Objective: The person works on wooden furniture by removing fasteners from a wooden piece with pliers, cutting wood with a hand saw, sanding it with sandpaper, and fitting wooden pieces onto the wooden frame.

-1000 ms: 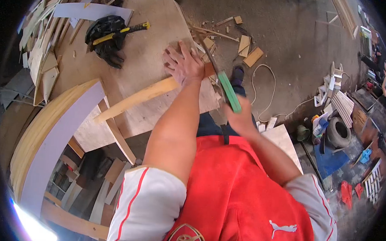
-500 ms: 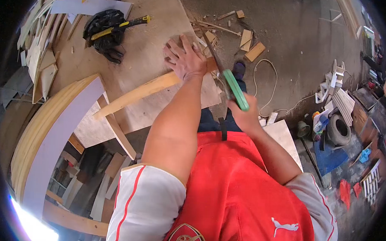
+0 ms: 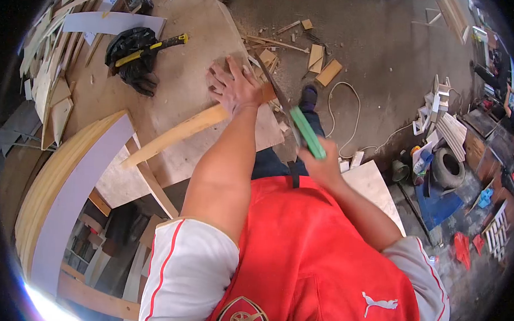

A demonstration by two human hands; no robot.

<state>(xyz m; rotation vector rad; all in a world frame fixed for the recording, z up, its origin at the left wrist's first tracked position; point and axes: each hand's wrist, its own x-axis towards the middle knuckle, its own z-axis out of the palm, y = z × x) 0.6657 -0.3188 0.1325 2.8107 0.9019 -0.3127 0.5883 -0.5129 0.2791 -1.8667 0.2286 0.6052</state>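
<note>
My left hand (image 3: pixel 235 90) lies flat with fingers spread, pressing on a curved wooden strip (image 3: pixel 181 128) that rests across the plywood tabletop (image 3: pixel 183 73). Closed around the green handle of a handsaw (image 3: pixel 307 133) is my right hand (image 3: pixel 322 163). The saw's blade slants up and left, right beside the strip's end past my left hand. Whether its teeth are in the wood I cannot tell.
A yellow-and-black hammer (image 3: pixel 153 49) lies over a black plastic bag (image 3: pixel 130 57). Curved boards (image 3: pixel 69 179) stand stacked at left. Wood offcuts (image 3: pixel 329 72) and a pale cord (image 3: pixel 357 116) lie on the floor. A tire (image 3: pixel 448 167) sits at right.
The whole view has shifted slightly, so the table things appear lower and further left. My left hand stays on the strip, and the saw remains beside its end in my right hand.
</note>
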